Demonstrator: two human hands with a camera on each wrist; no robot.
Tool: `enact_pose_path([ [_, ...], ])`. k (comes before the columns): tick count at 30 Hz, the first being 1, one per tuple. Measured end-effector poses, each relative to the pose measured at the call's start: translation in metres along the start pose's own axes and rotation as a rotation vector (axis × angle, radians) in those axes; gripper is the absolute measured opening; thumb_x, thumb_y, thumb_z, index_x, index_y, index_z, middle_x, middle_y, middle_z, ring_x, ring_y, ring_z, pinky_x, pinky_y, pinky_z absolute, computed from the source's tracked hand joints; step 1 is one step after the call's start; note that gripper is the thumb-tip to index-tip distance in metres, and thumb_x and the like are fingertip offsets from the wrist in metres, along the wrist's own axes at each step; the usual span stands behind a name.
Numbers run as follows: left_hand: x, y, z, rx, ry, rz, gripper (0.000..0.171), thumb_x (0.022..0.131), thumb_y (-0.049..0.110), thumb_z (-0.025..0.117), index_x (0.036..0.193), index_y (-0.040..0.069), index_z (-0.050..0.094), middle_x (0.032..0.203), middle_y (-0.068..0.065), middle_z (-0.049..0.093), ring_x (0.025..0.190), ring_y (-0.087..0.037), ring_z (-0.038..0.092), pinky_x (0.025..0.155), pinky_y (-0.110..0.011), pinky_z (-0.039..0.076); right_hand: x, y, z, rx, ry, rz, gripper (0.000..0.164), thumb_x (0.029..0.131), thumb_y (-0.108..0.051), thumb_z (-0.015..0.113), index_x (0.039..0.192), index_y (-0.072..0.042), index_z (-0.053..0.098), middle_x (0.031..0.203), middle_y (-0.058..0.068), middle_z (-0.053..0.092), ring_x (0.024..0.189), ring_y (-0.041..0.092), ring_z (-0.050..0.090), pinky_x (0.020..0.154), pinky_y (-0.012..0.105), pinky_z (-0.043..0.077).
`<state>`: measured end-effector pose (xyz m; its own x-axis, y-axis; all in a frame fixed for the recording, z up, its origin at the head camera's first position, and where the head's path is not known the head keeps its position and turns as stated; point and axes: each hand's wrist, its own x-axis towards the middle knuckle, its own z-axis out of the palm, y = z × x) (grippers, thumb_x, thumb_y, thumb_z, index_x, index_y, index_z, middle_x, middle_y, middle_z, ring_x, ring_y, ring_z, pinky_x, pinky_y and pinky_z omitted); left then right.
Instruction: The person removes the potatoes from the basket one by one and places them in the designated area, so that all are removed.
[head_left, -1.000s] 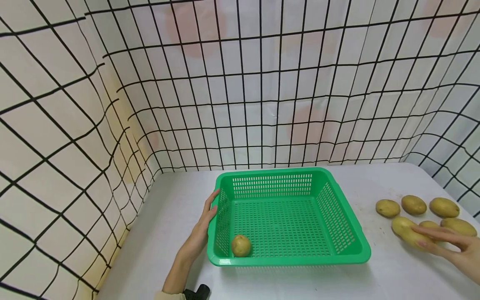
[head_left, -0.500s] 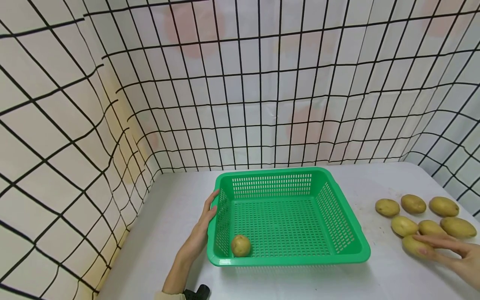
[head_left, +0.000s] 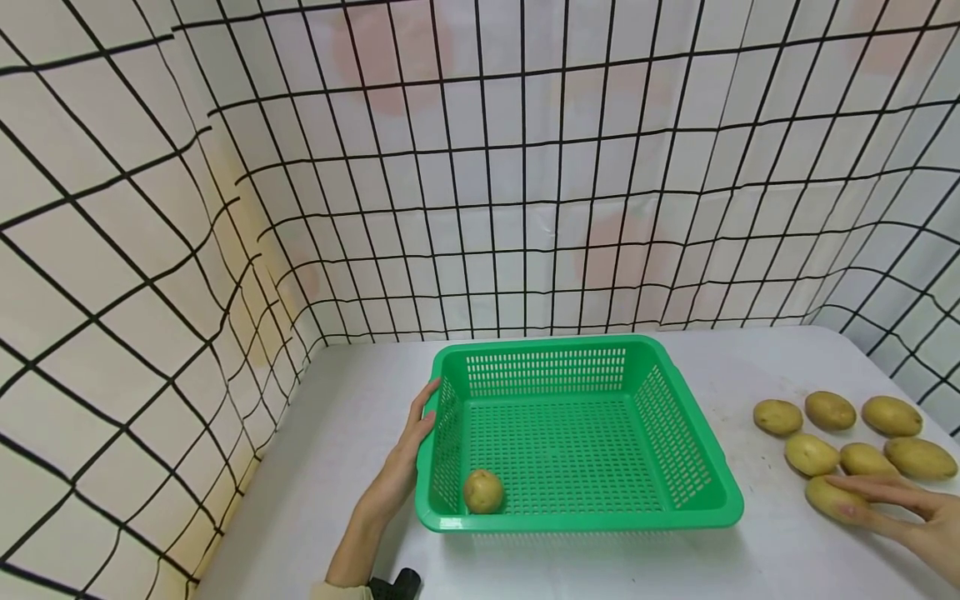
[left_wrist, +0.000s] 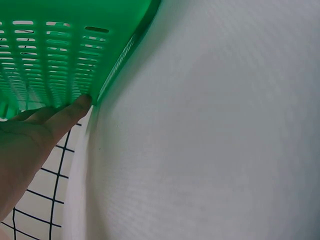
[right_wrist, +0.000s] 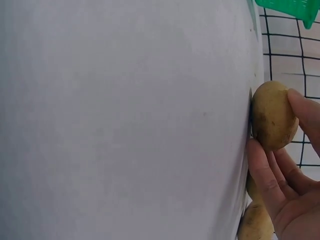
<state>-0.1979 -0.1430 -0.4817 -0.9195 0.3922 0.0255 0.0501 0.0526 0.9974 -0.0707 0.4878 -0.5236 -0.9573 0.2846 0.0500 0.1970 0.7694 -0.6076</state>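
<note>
A green plastic basket (head_left: 585,522) with slotted walls stands on the white table, one potato (head_left: 483,492) in its near left corner. My left hand (head_left: 401,454) lies along the basket's left wall, its fingers extended and touching just under the rim; the left wrist view has the fingers (left_wrist: 67,116) against the slotted side. At the right, my right hand (head_left: 918,510) holds a potato (head_left: 827,498) between thumb and fingers, close over the tabletop. The right wrist view has this potato (right_wrist: 274,115) with the thumb on one side and fingertips on the other.
Several potatoes (head_left: 812,454) lie in two loose rows just behind the right hand. White sheets with a black grid net (head_left: 555,204) rise at the back and both sides of the table (head_left: 330,400).
The right hand has moved its potato slightly toward the near edge, uncovering potatoes behind it, and then kept nearly still. The left hand and basket stay in place.
</note>
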Motion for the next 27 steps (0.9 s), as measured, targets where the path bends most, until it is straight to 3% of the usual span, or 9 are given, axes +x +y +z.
enact_pose_path([
  [6, -0.001, 0.001, 0.000, -0.005, 0.003, 0.001, 0.048, 0.113, 0.047, 0.025, 0.160, 0.050, 0.014, 0.171, 0.004, 0.011, 0.155, -0.033, 0.020, 0.117, -0.060, 0.030, 0.004, -0.001, -0.005, -0.069, -0.059, 0.071, 0.066, 0.089, -0.058, 0.075, 0.131, -0.008, 0.071, 0.106, -0.026, 0.069, 0.113, 0.024, 0.059, 0.102, 0.081, 0.026],
  [8, -0.001, 0.001, 0.000, -0.008, 0.001, 0.000, 0.048, 0.113, 0.047, 0.025, 0.160, 0.050, 0.014, 0.171, 0.005, 0.011, 0.155, -0.033, 0.020, 0.117, -0.059, 0.030, 0.004, 0.000, -0.006, -0.063, -0.041, 0.041, 0.062, 0.090, -0.054, 0.076, 0.129, -0.006, 0.072, 0.105, -0.023, 0.071, 0.114, 0.024, 0.061, 0.104, 0.082, 0.024],
  [10, -0.001, 0.001, 0.000, -0.011, -0.001, -0.001, 0.048, 0.113, 0.047, 0.026, 0.159, 0.050, 0.014, 0.171, 0.005, 0.011, 0.155, -0.032, 0.020, 0.117, -0.059, 0.029, 0.005, 0.002, -0.006, -0.054, 0.007, -0.016, 0.054, 0.089, -0.047, 0.080, 0.125, -0.007, 0.075, 0.099, -0.040, 0.060, 0.101, -0.008, 0.059, 0.120, 0.055, 0.034],
  [12, -0.001, 0.001, 0.000, -0.015, -0.003, -0.002, 0.048, 0.113, 0.047, 0.026, 0.159, 0.051, 0.015, 0.171, 0.006, 0.011, 0.155, -0.032, 0.019, 0.118, -0.059, 0.029, 0.006, 0.000, -0.008, -0.011, 0.032, -0.070, 0.048, 0.090, -0.037, 0.081, 0.123, -0.003, 0.074, 0.099, -0.045, 0.057, 0.095, -0.030, 0.044, 0.124, 0.056, 0.028],
  [15, 0.000, 0.000, 0.000, -0.018, -0.002, 0.000, 0.048, 0.113, 0.047, 0.026, 0.159, 0.050, 0.014, 0.171, 0.006, 0.011, 0.156, -0.032, 0.019, 0.118, -0.060, 0.028, 0.013, -0.009, -0.015, 0.015, 0.037, -0.095, 0.044, 0.090, -0.033, 0.081, 0.124, -0.005, 0.074, 0.097, -0.052, 0.046, 0.090, -0.037, 0.032, 0.117, 0.030, 0.039],
  [17, 0.000, 0.000, -0.001, -0.018, 0.000, -0.002, 0.048, 0.113, 0.047, 0.026, 0.159, 0.050, 0.015, 0.171, 0.006, 0.011, 0.156, -0.032, 0.019, 0.118, -0.060, 0.027, 0.017, -0.021, -0.022, 0.050, -0.012, -0.079, 0.047, 0.094, -0.033, 0.077, 0.128, -0.002, 0.071, 0.098, -0.053, 0.044, 0.089, -0.036, 0.029, 0.116, 0.067, 0.032],
  [19, -0.001, 0.000, -0.001, -0.015, 0.001, -0.002, 0.048, 0.113, 0.047, 0.026, 0.160, 0.050, 0.015, 0.171, 0.006, 0.011, 0.156, -0.032, 0.019, 0.118, -0.061, 0.027, 0.021, -0.032, -0.028, 0.029, -0.028, -0.064, 0.050, 0.095, -0.039, 0.075, 0.131, -0.005, 0.070, 0.098, -0.052, 0.046, 0.090, -0.035, 0.030, 0.117, 0.049, 0.041],
  [22, -0.001, 0.001, 0.000, -0.012, 0.000, -0.004, 0.048, 0.113, 0.047, 0.026, 0.159, 0.050, 0.015, 0.171, 0.006, 0.011, 0.156, -0.032, 0.019, 0.118, -0.060, 0.028, 0.027, -0.054, -0.036, 0.012, -0.058, -0.035, 0.056, 0.098, -0.046, 0.070, 0.139, -0.008, 0.065, 0.100, -0.041, 0.059, 0.115, -0.018, 0.051, 0.116, 0.072, 0.027],
  [27, -0.001, 0.001, 0.000, -0.007, 0.005, 0.000, 0.048, 0.112, 0.047, 0.027, 0.159, 0.050, 0.015, 0.171, 0.005, 0.011, 0.155, -0.033, 0.020, 0.117, -0.061, 0.030, 0.039, -0.090, -0.037, 0.116, -0.130, -0.072, 0.056, 0.100, -0.046, 0.067, 0.145, -0.014, 0.060, 0.111, -0.045, 0.053, 0.133, -0.014, 0.035, 0.111, 0.084, 0.008],
])
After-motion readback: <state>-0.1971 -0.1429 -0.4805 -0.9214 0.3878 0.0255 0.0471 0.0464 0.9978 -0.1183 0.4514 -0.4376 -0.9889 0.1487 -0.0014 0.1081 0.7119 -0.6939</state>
